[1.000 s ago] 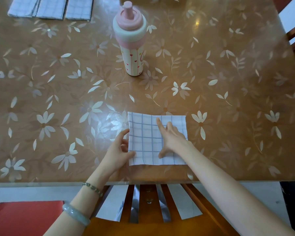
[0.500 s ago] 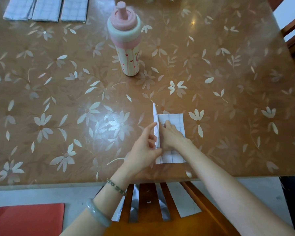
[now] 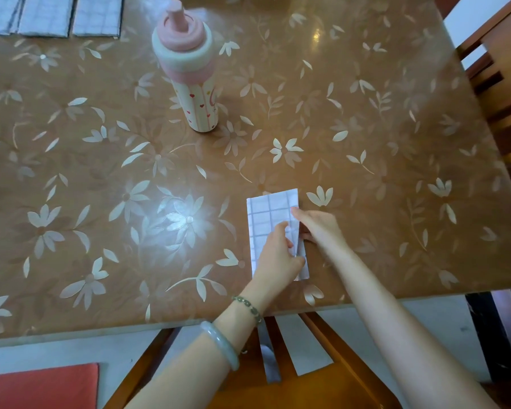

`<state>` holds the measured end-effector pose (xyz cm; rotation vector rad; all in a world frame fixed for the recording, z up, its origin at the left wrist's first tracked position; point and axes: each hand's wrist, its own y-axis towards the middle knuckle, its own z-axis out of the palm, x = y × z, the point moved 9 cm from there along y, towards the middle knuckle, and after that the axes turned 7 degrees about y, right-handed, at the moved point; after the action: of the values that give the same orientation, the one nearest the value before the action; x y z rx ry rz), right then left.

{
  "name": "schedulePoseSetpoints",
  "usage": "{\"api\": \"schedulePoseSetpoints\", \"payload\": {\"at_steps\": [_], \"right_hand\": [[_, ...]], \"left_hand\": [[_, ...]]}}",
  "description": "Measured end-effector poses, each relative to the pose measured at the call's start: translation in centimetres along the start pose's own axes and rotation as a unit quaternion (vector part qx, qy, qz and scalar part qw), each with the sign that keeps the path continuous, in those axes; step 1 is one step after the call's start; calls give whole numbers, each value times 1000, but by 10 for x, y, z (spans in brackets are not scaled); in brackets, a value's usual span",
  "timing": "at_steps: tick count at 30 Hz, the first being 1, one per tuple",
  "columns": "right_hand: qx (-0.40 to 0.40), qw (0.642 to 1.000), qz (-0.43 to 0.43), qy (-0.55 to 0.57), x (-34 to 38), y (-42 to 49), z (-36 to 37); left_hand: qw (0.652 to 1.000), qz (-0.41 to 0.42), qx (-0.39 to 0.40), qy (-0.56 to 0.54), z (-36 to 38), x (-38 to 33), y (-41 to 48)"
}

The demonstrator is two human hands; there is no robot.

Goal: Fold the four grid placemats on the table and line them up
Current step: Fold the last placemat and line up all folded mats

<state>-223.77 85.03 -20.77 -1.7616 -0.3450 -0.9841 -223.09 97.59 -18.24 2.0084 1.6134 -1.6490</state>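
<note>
One folded placemat (image 3: 270, 219) lies near the table's (image 3: 396, 143) front edge; three others (image 3: 52, 14), apparently folded, lie far left behind the bottle (image 3: 189, 69).

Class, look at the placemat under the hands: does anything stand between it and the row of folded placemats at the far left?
Nothing visible blocks the placemat from the folded placemats. The bottle stands right of that line.

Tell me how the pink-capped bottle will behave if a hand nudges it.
The bottle stands tall on a narrow base with a bulky cap, so a high nudge would probably tip it. The table looks glossy, so a low push may slide it. Once down, its round body would likely roll.
</note>
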Motion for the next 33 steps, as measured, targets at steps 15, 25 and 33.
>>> {"api": "schedulePoseSetpoints", "payload": {"at_steps": [15,25,33], "right_hand": [[-73,981,-57,-169,6,9,-5],[-102,896,-162,-401,34,5,0],[37,747,-389,-538,12,-4,70]], "left_hand": [[806,287,-72,513,-56,30,41],[788,272,-59,550,-47,48,50],[781,284,-81,550,-46,48,50]]}}
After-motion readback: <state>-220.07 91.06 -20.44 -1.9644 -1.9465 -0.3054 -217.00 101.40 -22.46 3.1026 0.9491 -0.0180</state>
